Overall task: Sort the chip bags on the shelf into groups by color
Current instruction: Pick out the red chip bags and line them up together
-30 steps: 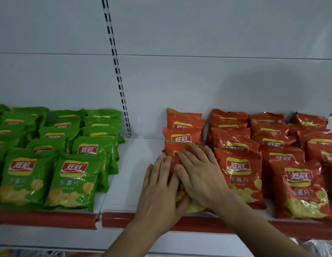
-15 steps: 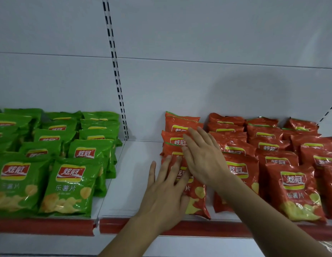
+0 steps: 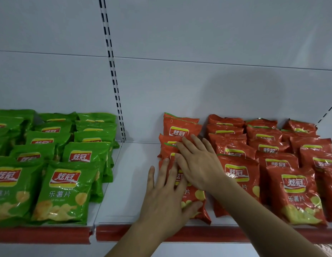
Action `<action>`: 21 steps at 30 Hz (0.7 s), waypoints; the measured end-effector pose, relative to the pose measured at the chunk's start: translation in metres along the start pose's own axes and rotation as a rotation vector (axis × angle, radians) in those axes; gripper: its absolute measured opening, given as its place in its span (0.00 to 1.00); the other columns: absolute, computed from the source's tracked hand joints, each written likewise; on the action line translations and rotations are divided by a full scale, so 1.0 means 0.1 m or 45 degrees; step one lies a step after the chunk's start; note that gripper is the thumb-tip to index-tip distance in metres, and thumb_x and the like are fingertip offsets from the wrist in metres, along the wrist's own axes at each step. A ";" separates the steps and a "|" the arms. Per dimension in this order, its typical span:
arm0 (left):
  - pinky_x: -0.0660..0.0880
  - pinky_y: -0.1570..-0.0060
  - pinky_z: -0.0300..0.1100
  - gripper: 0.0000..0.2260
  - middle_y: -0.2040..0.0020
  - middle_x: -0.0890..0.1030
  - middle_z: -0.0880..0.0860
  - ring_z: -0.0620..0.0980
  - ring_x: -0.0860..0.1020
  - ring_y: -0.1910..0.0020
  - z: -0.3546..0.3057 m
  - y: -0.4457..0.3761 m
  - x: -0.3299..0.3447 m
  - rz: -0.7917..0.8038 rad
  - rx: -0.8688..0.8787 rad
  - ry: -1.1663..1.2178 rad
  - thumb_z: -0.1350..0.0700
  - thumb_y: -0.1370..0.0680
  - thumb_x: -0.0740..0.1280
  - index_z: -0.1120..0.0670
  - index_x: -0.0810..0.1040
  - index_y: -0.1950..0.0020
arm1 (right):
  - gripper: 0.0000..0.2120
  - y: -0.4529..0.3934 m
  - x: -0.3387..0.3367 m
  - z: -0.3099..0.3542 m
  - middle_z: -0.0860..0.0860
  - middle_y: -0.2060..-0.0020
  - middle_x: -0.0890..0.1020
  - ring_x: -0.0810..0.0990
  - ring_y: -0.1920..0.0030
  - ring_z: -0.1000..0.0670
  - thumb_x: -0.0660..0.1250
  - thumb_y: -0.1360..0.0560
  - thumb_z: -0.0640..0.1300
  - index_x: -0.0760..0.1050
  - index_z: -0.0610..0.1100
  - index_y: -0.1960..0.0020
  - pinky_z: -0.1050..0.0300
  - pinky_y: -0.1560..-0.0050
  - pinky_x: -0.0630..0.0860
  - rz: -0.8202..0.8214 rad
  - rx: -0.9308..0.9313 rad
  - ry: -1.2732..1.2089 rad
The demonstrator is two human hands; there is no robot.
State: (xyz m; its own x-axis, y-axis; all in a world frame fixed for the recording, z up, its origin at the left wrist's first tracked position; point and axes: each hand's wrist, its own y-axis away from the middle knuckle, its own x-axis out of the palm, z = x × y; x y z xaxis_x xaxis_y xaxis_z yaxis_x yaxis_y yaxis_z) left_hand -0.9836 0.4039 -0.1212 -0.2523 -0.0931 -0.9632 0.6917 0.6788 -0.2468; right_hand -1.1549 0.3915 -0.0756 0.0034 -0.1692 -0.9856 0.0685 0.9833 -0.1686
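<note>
Green chip bags [image 3: 63,190] fill the left part of the white shelf [image 3: 132,173] in overlapping rows. Orange chip bags [image 3: 291,193] fill the right part in several columns. Both hands lie on the leftmost orange column. My left hand [image 3: 165,197] presses flat on the front orange bag [image 3: 196,203], fingers straight, thumb on its lower part. My right hand [image 3: 196,162] rests with straight fingers on the bags behind it, fingertips near the rear orange bag [image 3: 180,127]. The middle bags of that column are mostly hidden under my hands.
A bare strip of white shelf separates the green and orange groups. A slotted upright [image 3: 113,75] runs up the white back panel above that gap. A red price rail [image 3: 207,234] edges the shelf front, split near the left group.
My right hand has slid back along the leftmost orange column, from the front bag toward the rear bags. My left hand stays on the front bag, which now shows more.
</note>
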 end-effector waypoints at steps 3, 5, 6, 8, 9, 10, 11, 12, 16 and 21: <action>0.52 0.21 0.69 0.39 0.13 0.50 0.53 0.57 0.44 0.15 -0.01 0.00 -0.01 -0.018 -0.011 0.009 0.23 0.21 0.45 0.42 0.54 0.15 | 0.35 0.02 -0.03 0.03 0.54 0.15 0.60 0.50 0.14 0.47 0.33 0.17 0.65 0.59 0.55 0.16 0.37 0.16 0.47 0.002 0.027 -0.018; 0.50 0.21 0.68 0.39 0.13 0.51 0.53 0.57 0.44 0.15 -0.01 -0.02 -0.07 -0.038 -0.017 0.005 0.23 0.22 0.47 0.42 0.55 0.15 | 0.35 -0.02 -0.09 0.03 0.53 0.15 0.60 0.50 0.14 0.46 0.35 0.16 0.65 0.60 0.55 0.16 0.37 0.16 0.48 -0.064 0.049 -0.045; 0.50 0.21 0.68 0.38 0.13 0.51 0.53 0.56 0.44 0.15 -0.02 -0.04 -0.10 -0.053 -0.014 -0.003 0.25 0.21 0.48 0.43 0.56 0.15 | 0.34 -0.06 -0.11 0.02 0.52 0.15 0.59 0.50 0.14 0.45 0.36 0.16 0.65 0.60 0.55 0.16 0.37 0.16 0.48 -0.103 0.060 -0.062; 0.50 0.21 0.67 0.34 0.14 0.53 0.53 0.55 0.43 0.15 -0.03 -0.07 -0.15 -0.086 0.016 -0.019 0.30 0.18 0.50 0.45 0.59 0.16 | 0.34 -0.17 -0.15 -0.01 0.51 0.14 0.57 0.49 0.14 0.44 0.38 0.16 0.66 0.59 0.54 0.15 0.38 0.16 0.49 -0.144 0.064 -0.069; 0.52 0.21 0.66 0.31 0.14 0.54 0.53 0.54 0.44 0.15 -0.04 -0.07 -0.15 -0.091 0.034 -0.021 0.33 0.16 0.51 0.47 0.61 0.16 | 0.35 -0.22 -0.16 -0.02 0.50 0.14 0.57 0.49 0.14 0.44 0.38 0.16 0.67 0.59 0.53 0.15 0.38 0.16 0.48 -0.135 0.061 -0.058; 0.53 0.21 0.66 0.30 0.14 0.55 0.53 0.54 0.44 0.15 -0.04 -0.07 -0.15 -0.094 0.044 -0.021 0.35 0.15 0.51 0.47 0.63 0.17 | 0.36 -0.27 -0.16 -0.03 0.50 0.14 0.56 0.49 0.14 0.43 0.38 0.17 0.68 0.58 0.53 0.15 0.37 0.16 0.48 -0.106 0.060 -0.047; 0.54 0.21 0.66 0.29 0.14 0.57 0.53 0.55 0.45 0.15 -0.03 -0.07 -0.12 -0.089 0.046 -0.018 0.36 0.15 0.51 0.48 0.64 0.17 | 0.37 -0.32 -0.14 -0.04 0.51 0.14 0.55 0.48 0.14 0.44 0.37 0.17 0.69 0.57 0.52 0.15 0.37 0.16 0.47 -0.061 0.060 -0.044; 0.54 0.21 0.67 0.29 0.15 0.58 0.54 0.55 0.47 0.15 -0.02 -0.06 -0.10 -0.079 0.043 -0.017 0.35 0.15 0.51 0.47 0.64 0.17 | 0.38 -0.34 -0.12 -0.05 0.51 0.14 0.55 0.47 0.14 0.44 0.36 0.17 0.70 0.55 0.52 0.14 0.37 0.16 0.46 -0.011 0.055 -0.046; 0.54 0.21 0.67 0.32 0.15 0.60 0.55 0.56 0.48 0.15 -0.02 -0.04 -0.04 -0.060 0.057 -0.042 0.31 0.16 0.51 0.46 0.64 0.17 | 0.40 -0.30 -0.04 -0.06 0.53 0.15 0.60 0.48 0.14 0.47 0.34 0.19 0.72 0.56 0.52 0.14 0.37 0.16 0.46 0.037 0.017 -0.047; 0.53 0.21 0.67 0.32 0.15 0.59 0.54 0.57 0.47 0.15 -0.04 -0.03 -0.04 -0.064 0.073 -0.049 0.31 0.16 0.50 0.46 0.61 0.16 | 0.40 -0.27 -0.04 -0.06 0.53 0.14 0.56 0.43 0.14 0.47 0.34 0.18 0.72 0.51 0.53 0.14 0.38 0.16 0.42 0.081 -0.010 -0.030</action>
State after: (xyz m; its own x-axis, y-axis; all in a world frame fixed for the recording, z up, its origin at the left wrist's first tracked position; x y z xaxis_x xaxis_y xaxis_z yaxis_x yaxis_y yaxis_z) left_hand -0.9877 0.4048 -0.1163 -0.2622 -0.1546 -0.9525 0.7169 0.6295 -0.2996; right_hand -1.1624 0.3660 -0.0673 0.0311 -0.1081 -0.9937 0.0593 0.9926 -0.1061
